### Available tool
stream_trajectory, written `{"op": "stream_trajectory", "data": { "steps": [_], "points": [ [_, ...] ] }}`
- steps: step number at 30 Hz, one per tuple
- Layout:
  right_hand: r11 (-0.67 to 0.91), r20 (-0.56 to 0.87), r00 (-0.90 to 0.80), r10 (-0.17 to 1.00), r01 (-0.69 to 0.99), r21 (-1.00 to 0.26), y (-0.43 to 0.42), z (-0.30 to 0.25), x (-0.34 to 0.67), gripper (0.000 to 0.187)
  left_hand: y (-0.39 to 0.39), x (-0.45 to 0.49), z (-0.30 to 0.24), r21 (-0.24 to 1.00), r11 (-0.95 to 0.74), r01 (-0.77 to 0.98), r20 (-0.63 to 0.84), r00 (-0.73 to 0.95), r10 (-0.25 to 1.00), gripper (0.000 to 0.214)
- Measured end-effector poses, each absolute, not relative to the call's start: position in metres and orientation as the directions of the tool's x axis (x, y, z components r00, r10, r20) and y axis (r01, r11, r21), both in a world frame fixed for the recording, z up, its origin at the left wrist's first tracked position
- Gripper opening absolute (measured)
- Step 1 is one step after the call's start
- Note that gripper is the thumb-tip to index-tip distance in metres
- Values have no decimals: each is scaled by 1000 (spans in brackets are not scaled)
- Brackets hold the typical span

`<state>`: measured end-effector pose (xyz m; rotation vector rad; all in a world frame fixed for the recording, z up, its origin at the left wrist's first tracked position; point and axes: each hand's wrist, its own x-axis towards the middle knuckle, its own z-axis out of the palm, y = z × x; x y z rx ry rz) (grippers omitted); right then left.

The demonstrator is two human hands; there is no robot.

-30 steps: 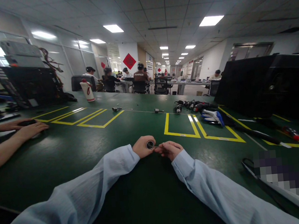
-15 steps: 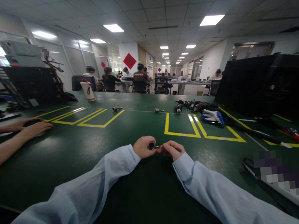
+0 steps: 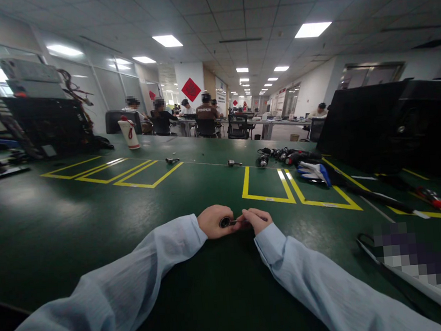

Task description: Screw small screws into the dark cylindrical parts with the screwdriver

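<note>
Left hand (image 3: 212,222) curled around a round part (image 3: 224,222), dark circular end facing the wearer. Right hand (image 3: 259,220) pinching a thin rod (image 3: 233,222) that reaches to the part; contact inside cannot be told. Both held nearer the near edge of the counter (image 3: 106,232) than the far edge, about midway between its sides. Cup (image 3: 129,135) by the far edge, left. Glove (image 3: 314,173) and screwdriver (image 3: 434,198) toward the right side.

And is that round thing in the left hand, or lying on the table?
In the left hand: it wraps around the round thing, with the dark, round end showing.
</note>
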<state>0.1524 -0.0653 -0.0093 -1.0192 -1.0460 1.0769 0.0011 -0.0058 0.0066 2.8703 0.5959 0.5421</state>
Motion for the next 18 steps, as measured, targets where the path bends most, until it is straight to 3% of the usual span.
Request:
{"op": "stream_trajectory", "data": {
  "steps": [5,10,14,18],
  "points": [
    [16,-23,99,995,-378,-926,-53,-12,155,27,-5,1,6,237,-909,342,311,860,405,27],
    [-63,-108,78,991,-442,-895,-51,-9,156,33,-4,0,5,322,-886,334,336,835,436,25],
    [22,-47,159,986,-403,-915,-58,-6,153,33,-5,0,6,343,-872,349,347,815,463,29],
    [155,106,209,972,-235,-959,-64,-7,149,32,-6,2,6,263,-891,369,334,832,443,33]
  ]
}}
